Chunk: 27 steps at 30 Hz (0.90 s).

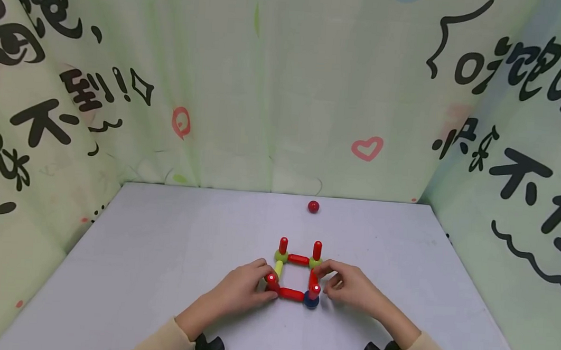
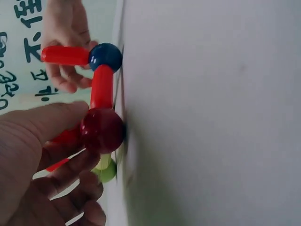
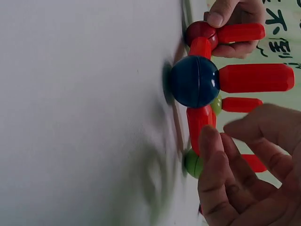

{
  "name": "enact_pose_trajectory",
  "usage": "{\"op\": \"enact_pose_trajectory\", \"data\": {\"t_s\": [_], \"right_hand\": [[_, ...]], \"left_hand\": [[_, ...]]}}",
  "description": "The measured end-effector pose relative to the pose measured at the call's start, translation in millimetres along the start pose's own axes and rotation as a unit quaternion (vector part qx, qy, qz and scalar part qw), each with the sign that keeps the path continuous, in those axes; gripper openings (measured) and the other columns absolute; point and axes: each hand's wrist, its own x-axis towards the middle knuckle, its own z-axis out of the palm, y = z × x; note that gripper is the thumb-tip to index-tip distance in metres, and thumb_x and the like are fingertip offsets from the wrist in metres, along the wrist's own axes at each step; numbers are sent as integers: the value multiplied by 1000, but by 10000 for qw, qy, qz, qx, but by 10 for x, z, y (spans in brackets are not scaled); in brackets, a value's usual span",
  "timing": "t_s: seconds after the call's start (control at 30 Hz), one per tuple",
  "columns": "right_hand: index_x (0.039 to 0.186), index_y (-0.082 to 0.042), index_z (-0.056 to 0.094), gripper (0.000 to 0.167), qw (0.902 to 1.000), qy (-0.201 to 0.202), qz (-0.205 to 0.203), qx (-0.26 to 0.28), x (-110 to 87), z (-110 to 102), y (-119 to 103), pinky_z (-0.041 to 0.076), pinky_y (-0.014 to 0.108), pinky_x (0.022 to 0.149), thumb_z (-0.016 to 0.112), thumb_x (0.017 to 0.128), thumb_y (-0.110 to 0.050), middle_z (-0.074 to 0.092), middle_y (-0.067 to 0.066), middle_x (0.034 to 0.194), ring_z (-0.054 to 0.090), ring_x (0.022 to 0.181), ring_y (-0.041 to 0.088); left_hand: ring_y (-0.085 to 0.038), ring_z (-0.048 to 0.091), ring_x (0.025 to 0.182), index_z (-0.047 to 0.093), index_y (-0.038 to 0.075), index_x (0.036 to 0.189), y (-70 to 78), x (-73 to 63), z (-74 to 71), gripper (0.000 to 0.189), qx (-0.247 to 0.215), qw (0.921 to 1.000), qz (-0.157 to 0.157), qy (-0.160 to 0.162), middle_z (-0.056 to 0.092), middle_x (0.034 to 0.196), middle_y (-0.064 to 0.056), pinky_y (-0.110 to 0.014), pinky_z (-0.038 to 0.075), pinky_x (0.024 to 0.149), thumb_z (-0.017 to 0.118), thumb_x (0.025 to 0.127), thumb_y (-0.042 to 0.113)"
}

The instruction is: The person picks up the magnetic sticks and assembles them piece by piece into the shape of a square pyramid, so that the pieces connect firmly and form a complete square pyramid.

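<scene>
A square frame of balls and rods lies on the table, with a red rod standing up from each corner. My left hand [image 1: 243, 284] pinches the dark red ball [image 2: 102, 131] at the near left corner between thumb and fingers. The near right corner is a blue ball [image 3: 195, 81]; both far corners are green balls [image 1: 281, 256]. A yellow-green rod [image 1: 278, 269] makes the left side, red rods [image 1: 291, 294] the others. Beside the right-hand rod [image 3: 199, 129] is my right hand [image 1: 351, 287], fingers loosely bent, thumb apart; whether a fingertip touches the rod is unclear.
A loose red ball [image 1: 313, 206] sits near the back edge of the white table [image 1: 162, 243]. Printed curtains [image 1: 275, 90] rise behind and on both sides. Black wrist pieces [image 1: 209, 347] show at both sleeves.
</scene>
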Motion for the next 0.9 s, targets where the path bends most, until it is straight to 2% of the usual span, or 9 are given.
{"op": "enact_pose_trajectory", "data": {"t_s": [0.07,0.17,0.23,0.33,0.5,0.67,0.9], "right_hand": [[125,-7,65,39,9991,-301,-24,304,-29,20,7,57,25,69,74,89,0,67,12,120,67,82,20],[124,-6,65,36,9956,-440,113,819,-57,56,15,59,27,71,77,91,-8,65,14,120,71,79,23],[122,-4,65,34,9913,-465,223,1210,-60,73,20,61,28,74,78,92,-12,64,15,118,74,80,26],[120,-2,65,33,9867,-504,347,1507,-44,101,21,62,30,75,78,93,-14,64,15,114,76,82,26],[119,-4,67,33,9915,-488,356,1154,-31,162,0,59,25,72,80,91,-17,66,11,113,71,75,21],[118,-5,68,29,9949,-278,254,939,-8,223,-29,58,24,69,78,93,-17,69,9,107,69,70,21],[117,-6,69,30,9987,272,178,387,25,305,-60,53,23,61,79,92,-19,70,4,97,65,63,15]], "left_hand": [[-4,55,79,68,23,115,-31,-8,-47,28,-475,9988,61,-138,61,100,13,-20,50,71,81,91,30],[-5,59,84,68,20,117,-77,-14,-115,26,-1185,9922,231,-322,68,102,10,-22,51,75,78,93,21],[-5,60,86,69,19,115,-101,-10,-140,22,-1447,9881,353,-373,71,100,7,-22,52,77,77,94,15],[-4,60,86,71,20,112,-124,-1,-153,20,-1544,9864,418,-388,72,98,7,-22,52,77,76,94,14],[-4,58,85,70,20,112,-103,31,-134,18,-1326,9891,459,-444,67,96,13,-22,51,76,76,95,22],[-4,56,83,70,21,110,-58,67,-101,18,-1103,9924,396,-378,64,93,14,-21,51,74,77,94,26],[-4,56,72,66,21,106,-14,105,-59,19,-1199,9921,154,-342,61,84,11,-21,51,65,78,94,29]]}}
